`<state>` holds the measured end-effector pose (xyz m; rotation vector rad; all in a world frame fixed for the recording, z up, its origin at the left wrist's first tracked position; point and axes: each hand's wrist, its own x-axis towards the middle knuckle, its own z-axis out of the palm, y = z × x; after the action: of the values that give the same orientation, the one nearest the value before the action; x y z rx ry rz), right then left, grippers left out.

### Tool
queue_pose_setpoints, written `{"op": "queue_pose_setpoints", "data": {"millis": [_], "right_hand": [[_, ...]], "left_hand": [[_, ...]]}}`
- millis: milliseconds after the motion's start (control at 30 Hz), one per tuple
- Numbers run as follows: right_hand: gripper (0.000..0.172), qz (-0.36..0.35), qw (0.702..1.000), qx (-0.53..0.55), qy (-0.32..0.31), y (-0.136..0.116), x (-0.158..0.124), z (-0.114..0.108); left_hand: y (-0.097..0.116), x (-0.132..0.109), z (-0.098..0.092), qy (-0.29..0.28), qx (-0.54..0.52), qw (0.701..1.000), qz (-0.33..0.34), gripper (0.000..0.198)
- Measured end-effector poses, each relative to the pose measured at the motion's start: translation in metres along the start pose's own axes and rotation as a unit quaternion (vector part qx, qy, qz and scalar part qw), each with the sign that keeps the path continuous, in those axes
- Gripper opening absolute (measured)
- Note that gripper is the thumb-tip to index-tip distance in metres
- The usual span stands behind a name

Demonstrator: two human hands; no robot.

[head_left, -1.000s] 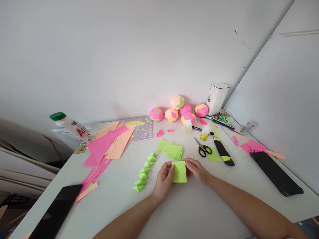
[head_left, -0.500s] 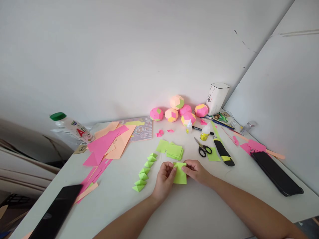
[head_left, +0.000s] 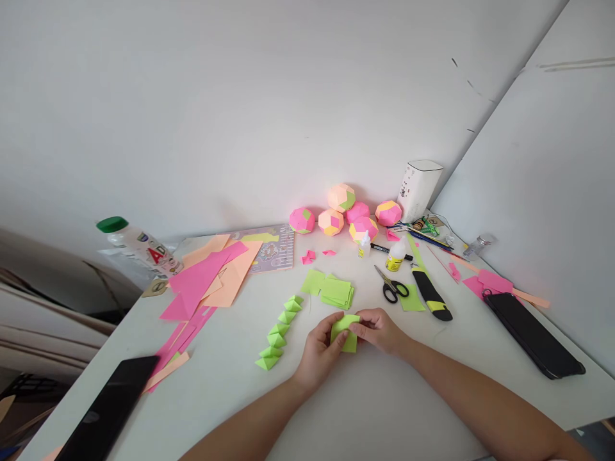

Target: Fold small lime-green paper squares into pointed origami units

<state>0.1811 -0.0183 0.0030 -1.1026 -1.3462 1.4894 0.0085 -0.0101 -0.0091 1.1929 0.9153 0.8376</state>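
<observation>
Soft, muted light across the scene: the far wall (head_left: 216, 115) shows pale grey, the paper balls (head_left: 341, 197) throwing a blurry shadow onto it. The table (head_left: 216, 390) dims toward its near edge. Wide-angle stretch leans the bottle (head_left: 139, 246) outward at left; the held green paper (head_left: 350, 345) glows vividly.

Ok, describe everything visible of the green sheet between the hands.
The green sheet is small, bright and looks like thin paper. The left hand holds its left side, thumb across the front; the right hand pinches its upper right side. It is nearer the camera than the green stack; any folds or table contact are unclear.
</observation>
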Motion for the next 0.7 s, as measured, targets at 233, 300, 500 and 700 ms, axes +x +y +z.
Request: {"op": "queue_pose_setpoints", "data": {"millis": [233,300,500,700], "right_hand": [[0.024,-0.002,1.000,0.010,0.013,-0.001,-0.001,0.001],[0.023,0.001,1.000,0.021,0.018,-0.001,-0.001,0.001],[0.028,0.002,0.997,0.062,0.040,0.002,-0.001,0.000],[0.026,-0.006,0.999,0.042,0.033,0.009,0.001,-0.002]], "left_hand": [[0.008,-0.001,0.004,-0.007,-0.007,0.999,-0.044,0.045],[0.011,-0.002,0.004,-0.011,-0.001,0.999,-0.043,0.043],[0.014,-0.002,0.004,-0.023,0.001,0.999,-0.034,0.038],[0.013,-0.002,0.004,-0.025,0.001,0.999,-0.022,0.037]]}}
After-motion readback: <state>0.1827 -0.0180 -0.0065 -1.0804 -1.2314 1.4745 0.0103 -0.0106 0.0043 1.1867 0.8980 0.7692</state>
